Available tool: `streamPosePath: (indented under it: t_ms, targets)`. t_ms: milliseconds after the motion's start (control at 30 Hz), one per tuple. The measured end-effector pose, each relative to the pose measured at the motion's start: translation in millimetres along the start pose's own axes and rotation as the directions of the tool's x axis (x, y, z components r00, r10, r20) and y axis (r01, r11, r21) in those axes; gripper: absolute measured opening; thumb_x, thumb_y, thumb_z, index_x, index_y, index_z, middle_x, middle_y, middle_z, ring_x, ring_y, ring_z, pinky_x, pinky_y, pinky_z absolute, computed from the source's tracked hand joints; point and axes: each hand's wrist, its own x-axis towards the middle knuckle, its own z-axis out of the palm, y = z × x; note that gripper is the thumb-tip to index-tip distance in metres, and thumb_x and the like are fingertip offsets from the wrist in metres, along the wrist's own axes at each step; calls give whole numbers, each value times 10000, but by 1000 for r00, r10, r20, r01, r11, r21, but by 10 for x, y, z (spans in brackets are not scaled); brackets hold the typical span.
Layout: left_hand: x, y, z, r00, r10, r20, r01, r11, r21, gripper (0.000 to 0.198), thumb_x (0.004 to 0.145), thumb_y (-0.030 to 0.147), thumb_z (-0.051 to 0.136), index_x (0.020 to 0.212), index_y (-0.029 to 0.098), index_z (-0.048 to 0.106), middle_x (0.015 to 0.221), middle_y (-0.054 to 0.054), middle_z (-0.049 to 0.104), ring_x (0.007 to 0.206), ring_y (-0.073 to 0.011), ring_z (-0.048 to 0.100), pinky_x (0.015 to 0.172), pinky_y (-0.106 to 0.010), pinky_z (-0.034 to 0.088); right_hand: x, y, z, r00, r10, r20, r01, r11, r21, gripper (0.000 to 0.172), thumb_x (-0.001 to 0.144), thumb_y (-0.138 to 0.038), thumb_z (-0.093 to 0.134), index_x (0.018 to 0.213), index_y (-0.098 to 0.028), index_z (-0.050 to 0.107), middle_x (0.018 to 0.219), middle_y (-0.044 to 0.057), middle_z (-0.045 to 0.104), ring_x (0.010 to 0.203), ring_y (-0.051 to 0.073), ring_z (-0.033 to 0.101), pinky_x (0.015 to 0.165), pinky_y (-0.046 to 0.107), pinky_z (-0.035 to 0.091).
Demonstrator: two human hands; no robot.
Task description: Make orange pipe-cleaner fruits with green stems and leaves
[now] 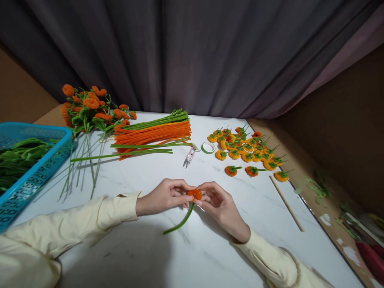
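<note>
Between my two hands, above the front middle of the table, is a small orange pipe-cleaner flower (195,194). A green pipe cleaner (181,225) hangs from it and curves down to the left. My left hand (169,196) pinches the flower from the left with thumb and fingers. From the right, my right hand (218,204) grips its other edge, fingers curled behind it. The fingers hide part of the flower's underside. Just beyond the hands lie pink-handled thread snips (189,157) and a roll of green tape (208,147).
Orange pipe cleaners (153,136) and green pipe cleaners (168,119) lie behind. Several finished flower heads (247,157) cover the back right, near a wooden stick (286,203). Stemmed orange flowers (91,104) lie back left. A blue basket (64,150) of green leaves (18,164) stands left.
</note>
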Motion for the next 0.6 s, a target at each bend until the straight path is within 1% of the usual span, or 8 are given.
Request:
streamPosePath:
  t_ms: [133, 300, 367, 433, 467, 500, 533, 600]
  targets:
    - [-3, -3, 12, 1000, 15, -7, -15, 999, 44, 248, 736, 242, 688, 918, 86, 624, 717, -21, 639, 606, -89, 595, 625, -218, 505, 6, -10, 3, 1000, 18, 9, -18, 1000, 16, 231, 747, -229, 706, 907, -205, 542, 862, 10, 627, 756, 115, 619, 718, 254, 503]
    - [0, 5, 36, 999, 40, -22, -39, 998, 47, 262, 728, 257, 693, 917, 87, 627, 733, -22, 628, 617, -98, 591, 624, -235, 519, 19, 7, -8, 999, 10, 30, -11, 1000, 5, 233, 757, -236, 697, 912, -206, 525, 871, 17, 619, 773, 118, 618, 731, 257, 510]
    - [7, 11, 37, 999, 30, -30, -30, 999, 19, 280, 732, 271, 692, 935, 90, 628, 747, -30, 631, 632, -105, 596, 623, -243, 519, 18, 11, -15, 999, -35, 24, 36, 998, -45, 241, 775, -247, 677, 948, -212, 513, 876, 24, 607, 760, 127, 617, 712, 269, 520]
    - [15, 20, 33, 999, 20, -32, -21, 1000, -22, 294, 736, 289, 692, 945, 93, 626, 752, -35, 637, 627, -107, 598, 610, -244, 510, 8, 3, -23, 988, -157, 2, 154, 970, -188, 203, 804, -238, 640, 965, -217, 518, 909, 42, 584, 764, 141, 607, 695, 288, 525]
    - [18, 25, 30, 999, 15, -29, -16, 999, -40, 297, 737, 296, 693, 944, 94, 626, 739, -33, 639, 613, -106, 597, 600, -241, 502, -1, -6, -28, 970, -243, 1, 233, 926, -296, 165, 818, -223, 618, 956, -218, 529, 925, 52, 570, 779, 151, 597, 694, 300, 524]
    - [22, 31, 26, 1000, 7, -24, -9, 998, -56, 298, 736, 302, 696, 938, 94, 625, 715, -29, 638, 594, -104, 594, 589, -239, 493, -12, -17, -34, 943, -333, 16, 310, 858, -410, 126, 830, -201, 594, 944, -218, 543, 939, 61, 557, 801, 163, 587, 700, 314, 520]
    - [25, 36, 21, 1000, -3, -21, 2, 998, -68, 300, 734, 309, 699, 931, 94, 625, 686, -23, 635, 576, -104, 592, 579, -239, 486, -24, -30, -41, 908, -416, 48, 380, 770, -513, 104, 840, -174, 569, 932, -219, 557, 951, 70, 546, 823, 174, 577, 708, 326, 515]
    - [34, 43, 8, 999, -30, -18, 28, 996, -86, 311, 726, 321, 707, 922, 93, 626, 641, -18, 629, 557, -112, 593, 565, -244, 478, -46, -54, -55, 834, -533, 145, 487, 587, -647, 164, 848, -115, 515, 954, -223, 576, 969, 84, 536, 856, 189, 562, 717, 339, 509]
